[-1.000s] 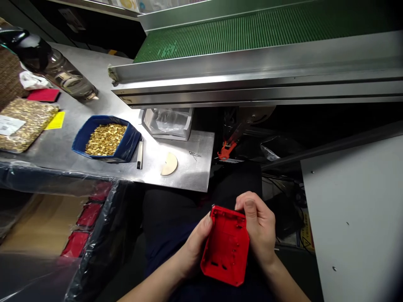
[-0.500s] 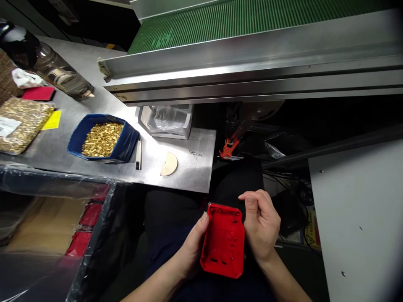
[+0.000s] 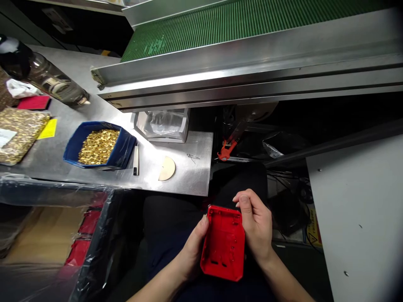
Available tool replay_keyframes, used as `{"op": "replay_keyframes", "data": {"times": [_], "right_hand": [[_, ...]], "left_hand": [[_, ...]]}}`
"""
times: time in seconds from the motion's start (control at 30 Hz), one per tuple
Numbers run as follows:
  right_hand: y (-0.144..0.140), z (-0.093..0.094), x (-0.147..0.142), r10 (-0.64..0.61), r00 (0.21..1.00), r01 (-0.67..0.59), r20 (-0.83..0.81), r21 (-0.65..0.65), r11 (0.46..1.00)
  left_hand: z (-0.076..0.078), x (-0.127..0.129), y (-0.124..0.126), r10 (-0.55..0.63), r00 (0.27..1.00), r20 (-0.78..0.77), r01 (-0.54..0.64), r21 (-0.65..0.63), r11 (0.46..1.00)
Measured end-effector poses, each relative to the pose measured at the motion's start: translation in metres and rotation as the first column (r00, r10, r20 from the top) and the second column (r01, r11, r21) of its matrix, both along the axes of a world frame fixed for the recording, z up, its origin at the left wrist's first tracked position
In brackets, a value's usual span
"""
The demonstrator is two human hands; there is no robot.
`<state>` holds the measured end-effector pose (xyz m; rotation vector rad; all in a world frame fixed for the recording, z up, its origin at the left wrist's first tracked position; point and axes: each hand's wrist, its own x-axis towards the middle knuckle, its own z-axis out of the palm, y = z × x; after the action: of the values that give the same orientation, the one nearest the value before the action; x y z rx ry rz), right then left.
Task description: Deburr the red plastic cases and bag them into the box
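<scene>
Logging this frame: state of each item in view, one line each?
red housing: open side up, gripped from both sides over the lap
left hand: on the housing's left edge
right hand: on its right edge, fingertips pinched at the top corner
blue bin: holds brass parts
conveyor belt: nothing on the part in view
bottle: lying on its side

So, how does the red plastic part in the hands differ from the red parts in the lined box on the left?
The red housing is held in both hands, left hand and right hand, over the lap, with its ribbed inside in plain view. The boxed red parts lie stacked under the clear plastic liner, half hidden. Both are the same bright red.
</scene>
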<state>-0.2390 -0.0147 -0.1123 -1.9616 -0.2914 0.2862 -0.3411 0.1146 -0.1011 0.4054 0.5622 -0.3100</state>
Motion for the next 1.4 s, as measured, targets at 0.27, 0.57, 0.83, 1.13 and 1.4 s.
{"op": "replay_keyframes", "data": {"times": [0.27, 0.57, 0.83, 1.13, 1.4], "right_hand": [[-0.009, 0.0, 0.008, 0.315, 0.939, -0.282, -0.139, 0.216, 0.935], [0.013, -0.038, 0.027, 0.053, 0.98, -0.019, 0.193, -0.172, 0.985], [0.136, -0.091, 0.08, 0.416, 0.9, -0.319, 0.13, -0.454, 0.832], [0.108, -0.092, 0.069, 0.484, 0.875, -0.425, 0.0, -0.477, 0.769], [0.024, -0.025, 0.039, 0.386, 0.907, -0.413, -0.168, -0.181, 0.892]], "left_hand": [[-0.01, -0.002, -0.001, 0.028, 0.996, 0.088, -0.036, 0.094, 0.995], [-0.013, -0.024, 0.018, -0.007, 0.991, 0.135, 0.012, -0.034, 0.999], [-0.023, -0.053, 0.03, -0.064, 0.979, 0.195, 0.073, -0.042, 0.996], [-0.029, -0.06, 0.03, 0.037, 0.988, 0.149, -0.019, -0.122, 0.992], [-0.029, -0.051, 0.026, -0.049, 0.995, 0.082, 0.044, 0.061, 0.997]]}}
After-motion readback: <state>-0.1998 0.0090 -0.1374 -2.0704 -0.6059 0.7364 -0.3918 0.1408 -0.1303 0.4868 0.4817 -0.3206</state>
